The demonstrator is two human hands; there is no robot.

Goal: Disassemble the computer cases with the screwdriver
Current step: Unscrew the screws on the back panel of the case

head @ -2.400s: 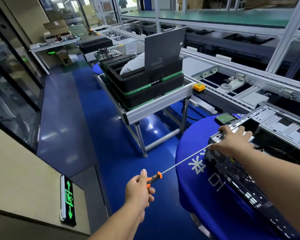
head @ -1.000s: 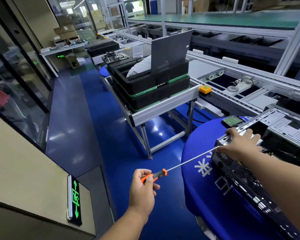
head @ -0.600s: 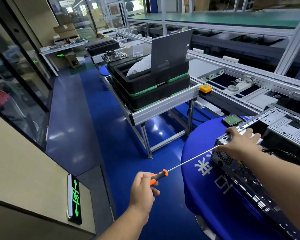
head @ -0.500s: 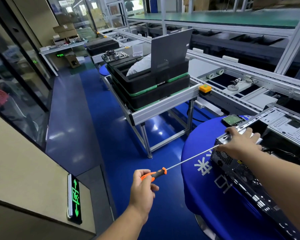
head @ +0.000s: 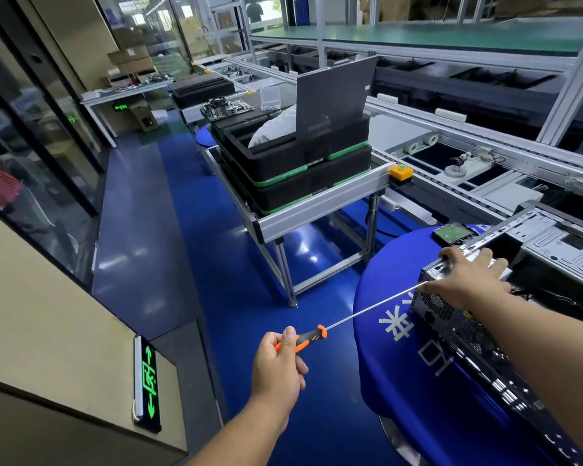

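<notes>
Blue factory floor (head: pixel 189 230) fills mid-frame; lower right, my computer case (head: pixel 478 334) lies on a blue-draped table (head: pixel 391 358). Left hand (head: pixel 278 364) still grips the screwdriver (head: pixel 303 341), thumb now raised; right hand (head: pixel 468 280) still lies flat atop the case.

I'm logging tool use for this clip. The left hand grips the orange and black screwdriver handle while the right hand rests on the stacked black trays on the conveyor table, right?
Not quite. In the head view the right hand rests on the corner of the computer case on the blue table, not on the stacked black trays. The left hand does grip the orange and black screwdriver handle.
</notes>
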